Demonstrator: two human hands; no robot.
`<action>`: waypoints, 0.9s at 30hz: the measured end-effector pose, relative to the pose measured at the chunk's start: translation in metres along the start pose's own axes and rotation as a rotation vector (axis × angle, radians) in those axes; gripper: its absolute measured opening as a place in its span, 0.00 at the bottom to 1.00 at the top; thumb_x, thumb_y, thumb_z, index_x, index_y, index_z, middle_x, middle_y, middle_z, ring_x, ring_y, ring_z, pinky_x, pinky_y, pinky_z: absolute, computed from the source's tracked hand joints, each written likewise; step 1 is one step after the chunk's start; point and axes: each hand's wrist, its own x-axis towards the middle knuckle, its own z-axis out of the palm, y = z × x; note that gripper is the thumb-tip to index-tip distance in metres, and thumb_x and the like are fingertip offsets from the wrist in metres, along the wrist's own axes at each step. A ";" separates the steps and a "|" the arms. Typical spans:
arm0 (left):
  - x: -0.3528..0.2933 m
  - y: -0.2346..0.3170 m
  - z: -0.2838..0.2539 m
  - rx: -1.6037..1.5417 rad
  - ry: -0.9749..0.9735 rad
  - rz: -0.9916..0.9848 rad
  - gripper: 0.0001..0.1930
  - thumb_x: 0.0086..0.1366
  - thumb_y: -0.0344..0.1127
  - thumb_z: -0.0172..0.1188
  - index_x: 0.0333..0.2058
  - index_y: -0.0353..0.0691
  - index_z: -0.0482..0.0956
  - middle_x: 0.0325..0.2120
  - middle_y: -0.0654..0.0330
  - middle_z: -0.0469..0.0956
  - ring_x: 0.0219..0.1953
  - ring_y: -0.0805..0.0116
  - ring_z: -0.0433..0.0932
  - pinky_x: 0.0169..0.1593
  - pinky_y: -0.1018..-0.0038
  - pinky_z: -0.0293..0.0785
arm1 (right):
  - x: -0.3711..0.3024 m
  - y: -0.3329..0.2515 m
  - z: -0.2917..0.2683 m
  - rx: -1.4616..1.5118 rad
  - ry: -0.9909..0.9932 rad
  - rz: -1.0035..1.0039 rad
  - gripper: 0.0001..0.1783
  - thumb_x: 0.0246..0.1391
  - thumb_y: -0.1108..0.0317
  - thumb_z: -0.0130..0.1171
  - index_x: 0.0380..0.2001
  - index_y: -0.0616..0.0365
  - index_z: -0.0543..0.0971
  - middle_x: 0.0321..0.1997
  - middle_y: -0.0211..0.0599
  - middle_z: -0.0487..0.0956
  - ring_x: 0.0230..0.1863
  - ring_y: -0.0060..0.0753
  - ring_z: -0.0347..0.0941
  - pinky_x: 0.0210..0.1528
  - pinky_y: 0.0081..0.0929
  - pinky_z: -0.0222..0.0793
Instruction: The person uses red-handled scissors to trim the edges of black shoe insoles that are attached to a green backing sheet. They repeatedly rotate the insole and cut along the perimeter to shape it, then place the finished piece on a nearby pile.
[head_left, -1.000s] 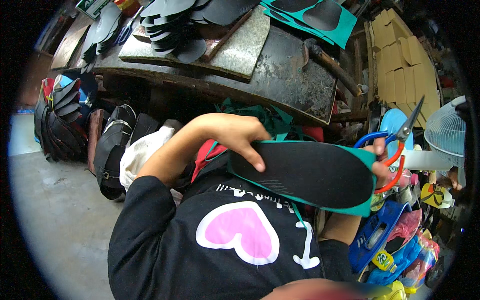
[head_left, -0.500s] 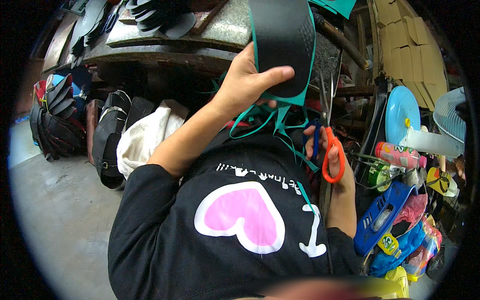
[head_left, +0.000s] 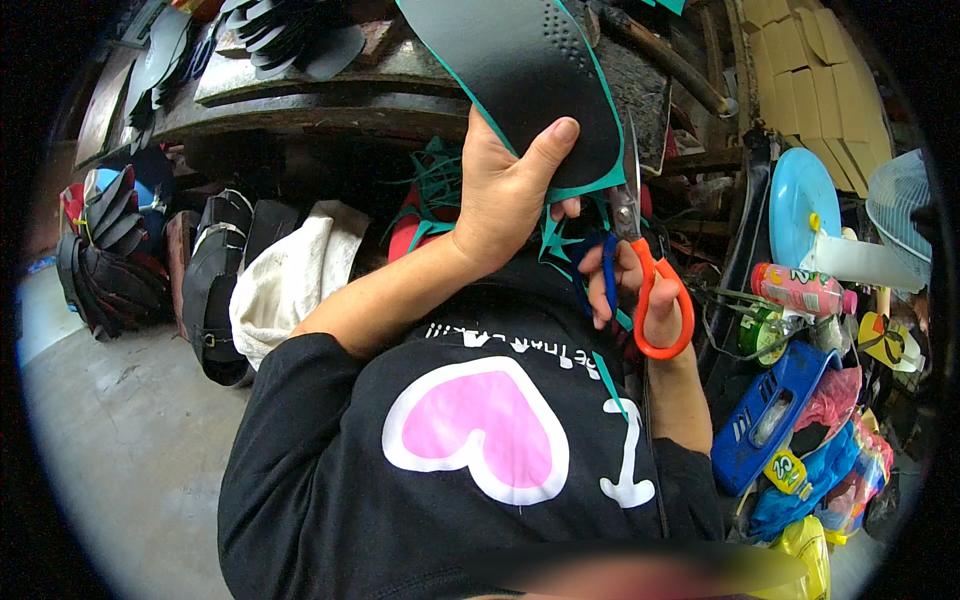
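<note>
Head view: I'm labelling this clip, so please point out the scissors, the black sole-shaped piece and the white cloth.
Scissors (head_left: 625, 212), head view: on the metal pivot.
Black sole-shaped piece (head_left: 522, 85), head view: on the middle of its face.
White cloth (head_left: 295, 275), head view: on its folded middle.

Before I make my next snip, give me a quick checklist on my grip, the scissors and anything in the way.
1. Sole piece held: ok. The left hand grips the black sole piece, thumb on top.
2. Scissors in hand: ok. The right hand has the scissors by their orange and blue handles.
3. Blades open or shut: cannot tell. The visible blade points up beside the sole's edge.
4. Left fingers clear of the blades: cannot tell. The sole hides most of them.
5. Loose teal strips well clear: not ok. They hang close to the blue handle.
</note>
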 end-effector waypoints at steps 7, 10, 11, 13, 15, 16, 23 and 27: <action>-0.002 0.001 0.002 -0.022 0.022 -0.012 0.17 0.66 0.33 0.54 0.47 0.39 0.56 0.30 0.56 0.75 0.17 0.74 0.75 0.13 0.83 0.71 | -0.003 0.004 -0.001 0.097 -0.021 0.008 0.57 0.33 0.14 0.39 0.38 0.65 0.69 0.14 0.27 0.68 0.14 0.16 0.62 0.17 0.13 0.58; -0.001 0.002 -0.002 -0.012 -0.009 -0.022 0.18 0.65 0.32 0.54 0.48 0.38 0.57 0.31 0.55 0.75 0.18 0.74 0.76 0.14 0.83 0.71 | -0.004 0.003 -0.003 0.132 -0.020 0.000 0.53 0.35 0.17 0.44 0.37 0.65 0.70 0.11 0.26 0.66 0.10 0.16 0.60 0.13 0.13 0.55; -0.001 0.002 -0.004 -0.012 -0.020 -0.042 0.19 0.65 0.32 0.55 0.48 0.38 0.57 0.33 0.55 0.75 0.21 0.74 0.77 0.16 0.83 0.73 | -0.004 0.003 -0.003 0.100 -0.014 0.007 0.53 0.35 0.17 0.43 0.37 0.65 0.70 0.11 0.26 0.66 0.10 0.16 0.60 0.13 0.13 0.56; -0.002 0.000 -0.005 0.028 -0.036 -0.047 0.20 0.64 0.32 0.56 0.50 0.38 0.57 0.36 0.55 0.75 0.26 0.74 0.77 0.21 0.83 0.75 | -0.004 0.003 -0.004 0.069 0.038 -0.036 0.53 0.35 0.17 0.43 0.37 0.65 0.70 0.11 0.26 0.66 0.10 0.16 0.60 0.13 0.13 0.56; -0.005 -0.003 -0.004 0.120 -0.056 -0.028 0.22 0.63 0.31 0.57 0.52 0.37 0.58 0.39 0.56 0.74 0.31 0.75 0.78 0.26 0.83 0.77 | -0.003 0.003 -0.003 0.067 0.051 -0.056 0.54 0.36 0.17 0.41 0.38 0.65 0.70 0.11 0.25 0.65 0.10 0.17 0.59 0.14 0.14 0.57; -0.006 -0.004 -0.004 0.086 -0.066 -0.080 0.24 0.62 0.30 0.58 0.54 0.37 0.58 0.42 0.57 0.73 0.37 0.75 0.76 0.32 0.83 0.77 | -0.003 0.004 -0.002 0.077 0.045 -0.071 0.54 0.36 0.17 0.41 0.38 0.64 0.69 0.11 0.24 0.65 0.11 0.17 0.60 0.14 0.14 0.57; -0.009 -0.002 -0.006 0.045 -0.068 -0.134 0.24 0.62 0.32 0.59 0.53 0.36 0.57 0.39 0.56 0.74 0.32 0.76 0.77 0.25 0.84 0.75 | -0.002 0.002 -0.004 0.130 -0.058 -0.020 0.55 0.37 0.17 0.38 0.41 0.65 0.68 0.19 0.29 0.69 0.16 0.17 0.63 0.16 0.14 0.60; -0.016 -0.004 -0.001 0.048 -0.155 -0.219 0.25 0.63 0.32 0.58 0.53 0.37 0.54 0.34 0.57 0.74 0.23 0.77 0.75 0.16 0.84 0.70 | 0.006 0.003 0.004 0.184 0.069 -0.142 0.56 0.38 0.17 0.37 0.43 0.66 0.67 0.29 0.34 0.71 0.16 0.17 0.63 0.14 0.13 0.60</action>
